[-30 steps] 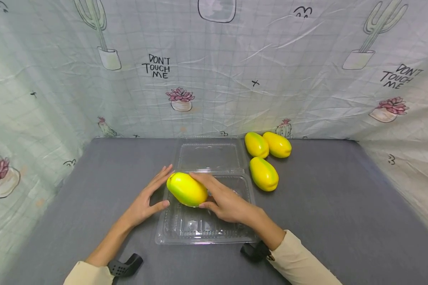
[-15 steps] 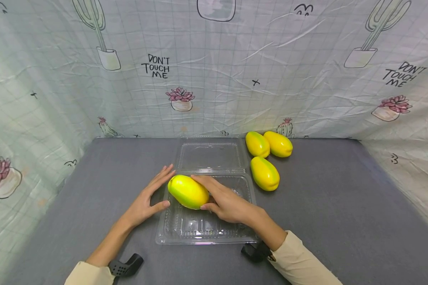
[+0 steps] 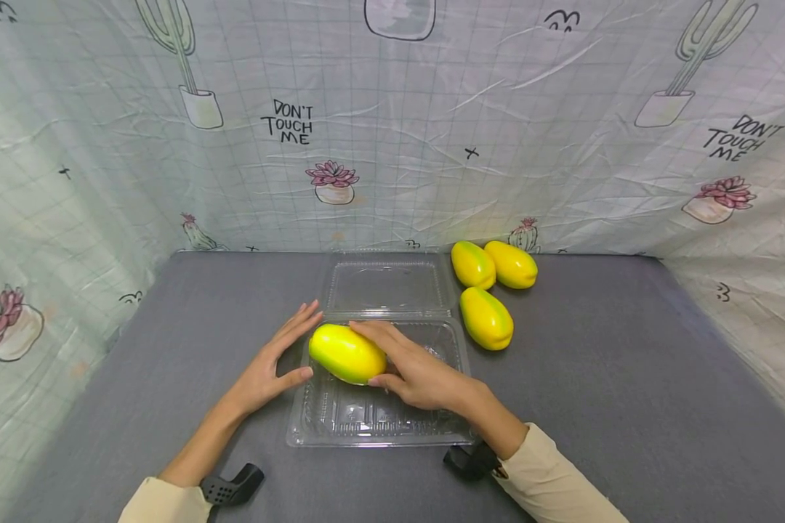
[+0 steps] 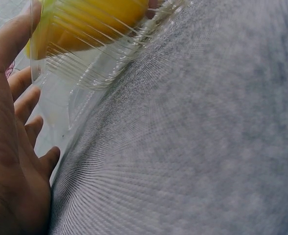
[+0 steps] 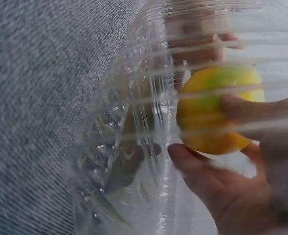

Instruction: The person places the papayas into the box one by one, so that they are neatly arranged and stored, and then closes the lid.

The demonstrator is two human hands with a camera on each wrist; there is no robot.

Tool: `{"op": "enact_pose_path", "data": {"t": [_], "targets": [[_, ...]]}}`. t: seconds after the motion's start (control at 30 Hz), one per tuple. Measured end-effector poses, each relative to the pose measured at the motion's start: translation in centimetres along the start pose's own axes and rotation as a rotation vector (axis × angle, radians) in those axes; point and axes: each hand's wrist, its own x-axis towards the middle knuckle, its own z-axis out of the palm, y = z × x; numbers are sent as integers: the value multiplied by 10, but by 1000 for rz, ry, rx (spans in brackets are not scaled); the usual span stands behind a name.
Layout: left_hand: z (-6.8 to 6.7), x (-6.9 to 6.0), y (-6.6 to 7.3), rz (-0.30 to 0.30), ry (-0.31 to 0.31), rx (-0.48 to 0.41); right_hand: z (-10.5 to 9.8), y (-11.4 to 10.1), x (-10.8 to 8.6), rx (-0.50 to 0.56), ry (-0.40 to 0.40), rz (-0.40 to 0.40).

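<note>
Head view: right hand [image 3: 412, 367] has its fingers and thumb curled round the right end of a yellow-green fruit [image 3: 340, 352], fingers on the far side, thumb on the near side, spread about as wide as the fruit. Fruit lies at a slant over the far left part of the clear plastic container [image 3: 360, 421], left end farther than right; can't tell if its underside touches the bottom. Left hand [image 3: 268, 367] holds nothing: fingers extended, thumb well apart from them, at the container's left edge; contact with the rim unclear. Lid [image 3: 387, 287] folded back on the far side. Right of container: far-left fruit [image 3: 474, 266] and far-right fruit [image 3: 512, 265] side by side, near fruit [image 3: 487, 319] just in front. All on grey tabletop [image 3: 615, 399]. Left wrist view shows held fruit through ribbed clear plastic; right wrist view, partly blurred, shows it between thumb and fingers. Cream left sleeve [image 3: 170, 501], cream right sleeve [image 3: 556, 479], left black device [image 3: 232, 485] and right black device [image 3: 471, 463] at the wrists. Pale curtain [image 3: 392, 102] with cactus drawings and DON'T TOUCH ME text at far side, left and right.
</note>
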Motion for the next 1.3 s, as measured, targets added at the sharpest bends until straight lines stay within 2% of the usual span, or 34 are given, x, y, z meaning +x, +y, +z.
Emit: {"op": "enact_pose_path", "data": {"t": [0.33, 0.63, 1.1, 1.3], "targets": [[-1, 1, -1, -5, -2, 2, 3, 0, 1, -89, 14, 76], [-1, 2, -1, -2, -6, 4, 3, -1, 0, -117, 0, 116], [-1, 1, 0, 7, -3, -2, 2, 0, -1, -137, 12, 86], [0, 1, 1, 2, -4, 2, -1, -1, -2, -111, 32, 75]]}}
